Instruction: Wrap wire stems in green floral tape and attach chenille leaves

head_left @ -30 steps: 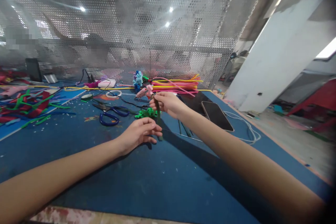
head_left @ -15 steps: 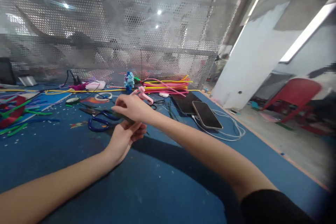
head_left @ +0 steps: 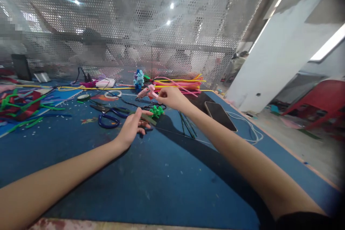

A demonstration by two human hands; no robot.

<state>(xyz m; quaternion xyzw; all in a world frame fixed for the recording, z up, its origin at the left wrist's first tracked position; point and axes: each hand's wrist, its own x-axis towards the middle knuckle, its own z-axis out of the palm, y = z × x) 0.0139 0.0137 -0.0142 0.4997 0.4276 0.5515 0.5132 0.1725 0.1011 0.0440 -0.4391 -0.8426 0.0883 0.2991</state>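
Note:
My right hand (head_left: 172, 97) is closed on the handle of a pink glue gun (head_left: 151, 91) near the back of the blue table. To its left, my left hand (head_left: 133, 125) holds a flat olive-green strip (head_left: 148, 119) between thumb and fingers. A green fuzzy piece (head_left: 157, 111) lies just beyond the strip, between the two hands. Blue-handled scissors (head_left: 108, 120) rest to the left of my left hand. Dark green stems (head_left: 188, 125) lie below my right forearm.
A phone (head_left: 220, 115) with a white cable (head_left: 253, 129) lies at the right. Pink and yellow pipe cleaners (head_left: 180, 84) and a blue flower bunch (head_left: 138, 79) stand at the back. Green and red strips (head_left: 24, 104) are at the left, near a tape roll (head_left: 83, 97).
My right hand has left my left hand, moved back and right, and taken hold of the pink glue gun. The green fuzzy piece has come into view. The camera view has shifted.

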